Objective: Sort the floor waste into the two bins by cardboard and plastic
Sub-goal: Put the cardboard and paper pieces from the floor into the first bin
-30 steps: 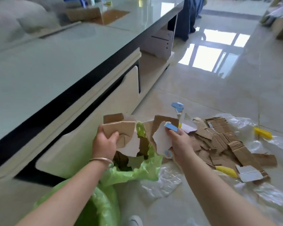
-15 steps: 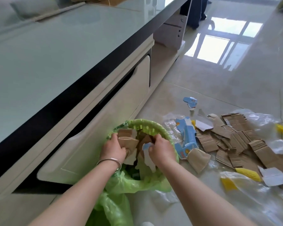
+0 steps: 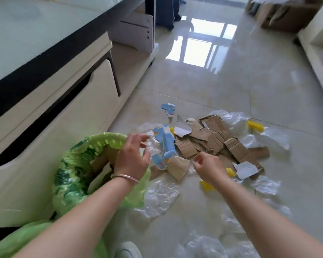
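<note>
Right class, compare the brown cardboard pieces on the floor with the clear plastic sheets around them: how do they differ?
The cardboard pieces are brown and opaque; the plastic sheets are clear, with the tile showing through. The cardboard lies in flat, stiff, straight-edged scraps, some ribbed; the plastic is crumpled and shiny. The cardboard sits heaped in one pile; the plastic is spread around it. Both still lie on the floor, unsorted.

two bare hands (image 3: 131, 161) (image 3: 209, 165), one green-lined bin (image 3: 76, 164), four yellow scraps (image 3: 254, 125)

Cardboard scraps (image 3: 218, 144) beside green-lined bin (image 3: 86, 155)
</note>
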